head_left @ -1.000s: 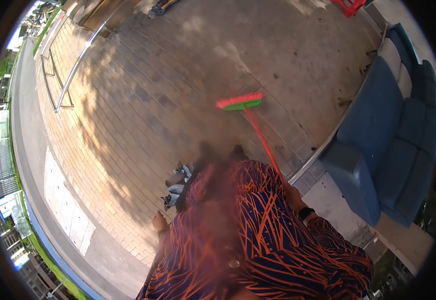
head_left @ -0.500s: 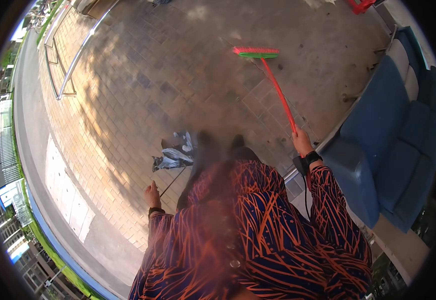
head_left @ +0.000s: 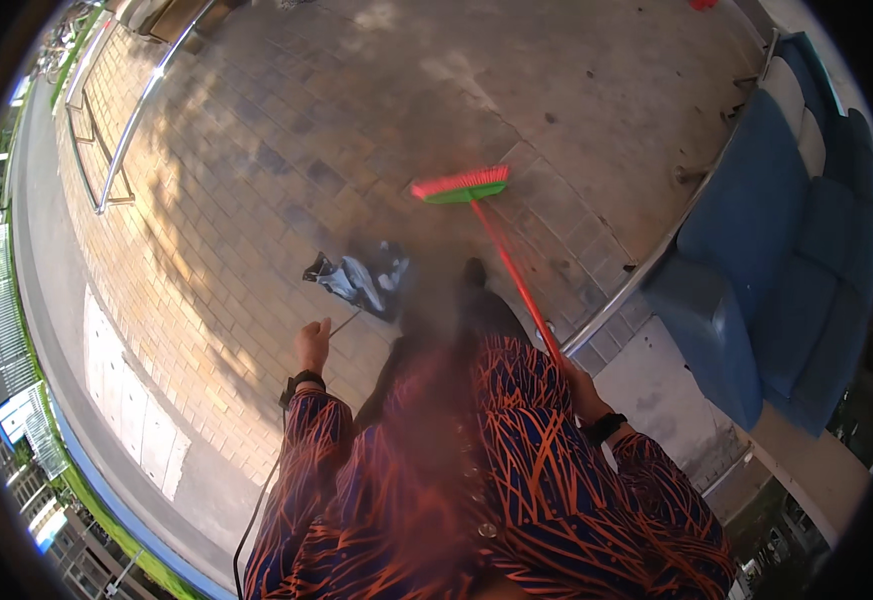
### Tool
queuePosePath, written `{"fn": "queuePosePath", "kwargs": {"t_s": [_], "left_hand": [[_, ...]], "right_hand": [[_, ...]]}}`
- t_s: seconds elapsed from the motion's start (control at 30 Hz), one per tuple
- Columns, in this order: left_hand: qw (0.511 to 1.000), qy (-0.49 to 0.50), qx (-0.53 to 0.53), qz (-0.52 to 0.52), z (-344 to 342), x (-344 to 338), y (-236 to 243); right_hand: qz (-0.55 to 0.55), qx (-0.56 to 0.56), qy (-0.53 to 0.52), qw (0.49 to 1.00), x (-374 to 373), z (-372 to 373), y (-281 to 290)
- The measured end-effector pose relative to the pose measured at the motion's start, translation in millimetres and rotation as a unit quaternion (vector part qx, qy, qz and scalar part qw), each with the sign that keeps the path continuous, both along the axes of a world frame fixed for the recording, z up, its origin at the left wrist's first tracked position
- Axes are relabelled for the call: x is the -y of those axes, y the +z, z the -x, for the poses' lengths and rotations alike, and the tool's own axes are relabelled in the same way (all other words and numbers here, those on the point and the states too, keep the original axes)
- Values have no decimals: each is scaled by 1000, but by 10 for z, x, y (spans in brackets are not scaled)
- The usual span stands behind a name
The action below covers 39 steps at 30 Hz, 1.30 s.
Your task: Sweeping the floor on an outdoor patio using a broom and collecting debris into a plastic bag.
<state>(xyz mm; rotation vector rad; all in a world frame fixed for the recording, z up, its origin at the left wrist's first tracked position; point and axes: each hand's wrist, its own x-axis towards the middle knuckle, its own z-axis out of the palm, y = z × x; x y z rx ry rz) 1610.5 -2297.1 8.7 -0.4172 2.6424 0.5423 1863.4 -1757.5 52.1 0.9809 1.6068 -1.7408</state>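
Note:
My right hand [head_left: 586, 394] is wrapped round the red handle of a broom [head_left: 512, 270], close to my right hip. The broom's green head with its red bristles lies out ahead of me, over the paving. On my left, my left hand [head_left: 312, 346] is closed round a thin rod [head_left: 346, 322]. This rod leads to a crumpled black and pale-blue plastic bag [head_left: 358, 280] low down by my feet; whether a dustpan is under the plastic, I cannot tell. Dark straps circle both wrists, and a cord hangs from the left one.
A blue sofa [head_left: 756, 250] stands on the right, behind a metal rail [head_left: 611, 318]. Another metal railing [head_left: 136, 120] rises at the far left, beside a grey road [head_left: 41, 220]. Paving bricks [head_left: 246, 190] cover the ground ahead, with a few small dark bits farther off.
The broom head has come nearer and to the left, and my right hand has drawn back toward my hip. My left hand has risen slightly forward; the plastic bag has shifted a little.

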Motion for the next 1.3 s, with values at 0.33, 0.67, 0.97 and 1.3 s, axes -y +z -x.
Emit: {"fn": "queuePosePath", "kwargs": {"t_s": [0.33, 0.67, 0.97, 1.3], "left_hand": [[985, -158, 44, -51, 100, 463, -560], [980, -187, -29, -66, -94, 570, -920], [978, -198, 9, -57, -24, 520, -993], [975, -209, -7, -73, -359, 1030, -1079]], "right_hand": [[-260, -147, 154, 942, 860, 292, 426], [-321, -49, 262, 909, 1587, 543, -24], [16, 20, 178, 984, 2047, -22, 1066], [-73, 37, 180, 980, 2090, 56, 1283]]}}
